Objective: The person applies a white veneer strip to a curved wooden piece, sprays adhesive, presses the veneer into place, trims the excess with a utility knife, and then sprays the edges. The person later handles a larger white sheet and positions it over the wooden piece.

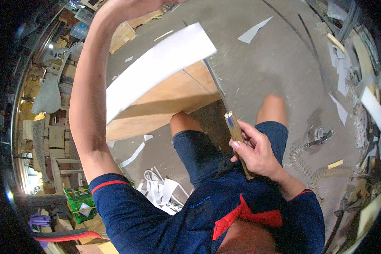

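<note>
My right hand [256,150] is closed around the wooden handle of a long-bladed knife [235,127]. Its thin dark blade points up and away, meeting the right end of a white foam sheet [165,53] and passing out of sight behind it. That sheet forms a broad curved band along the upper edge of a plywood panel [178,91], which stands by my left knee. My left arm reaches far forward past the foam's left side. Only part of my left hand [144,5] shows at the top edge, with its fingers out of the picture.
White offcuts [163,190] lie heaped beside my left leg, and another scrap [254,30] is on the floor ahead. A coiled hose [302,163] and a metal tool [319,136] lie at right, near piled foam strips [370,103]. A green crate [78,205] stands at left.
</note>
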Demonstrator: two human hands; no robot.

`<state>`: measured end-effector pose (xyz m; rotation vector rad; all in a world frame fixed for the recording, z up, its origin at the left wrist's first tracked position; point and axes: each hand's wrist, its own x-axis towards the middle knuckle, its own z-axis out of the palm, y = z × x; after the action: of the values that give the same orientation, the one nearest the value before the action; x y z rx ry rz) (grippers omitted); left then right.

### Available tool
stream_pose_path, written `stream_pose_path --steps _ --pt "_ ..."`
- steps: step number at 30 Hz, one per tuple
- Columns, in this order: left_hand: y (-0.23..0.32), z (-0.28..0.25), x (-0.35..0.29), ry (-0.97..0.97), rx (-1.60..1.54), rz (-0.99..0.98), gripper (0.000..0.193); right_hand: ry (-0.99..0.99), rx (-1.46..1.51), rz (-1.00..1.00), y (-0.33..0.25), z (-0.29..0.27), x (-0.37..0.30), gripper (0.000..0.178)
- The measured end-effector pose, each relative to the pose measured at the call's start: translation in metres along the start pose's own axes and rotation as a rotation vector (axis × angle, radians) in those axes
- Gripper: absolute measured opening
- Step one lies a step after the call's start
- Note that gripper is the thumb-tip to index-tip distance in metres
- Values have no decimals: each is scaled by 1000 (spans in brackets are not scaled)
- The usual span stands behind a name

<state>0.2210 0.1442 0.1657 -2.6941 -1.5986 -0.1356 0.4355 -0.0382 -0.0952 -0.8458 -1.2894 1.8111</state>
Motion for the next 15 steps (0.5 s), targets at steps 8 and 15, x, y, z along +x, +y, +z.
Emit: stream_pose_path --steps 8,15 --pt "-53 30 47 -504 -829 88 30 2 -9 -21 -19 6 7 55" --pt "-61 41 63 -505 -179 317 32 -12 -13 -65 -26 14 22 54"
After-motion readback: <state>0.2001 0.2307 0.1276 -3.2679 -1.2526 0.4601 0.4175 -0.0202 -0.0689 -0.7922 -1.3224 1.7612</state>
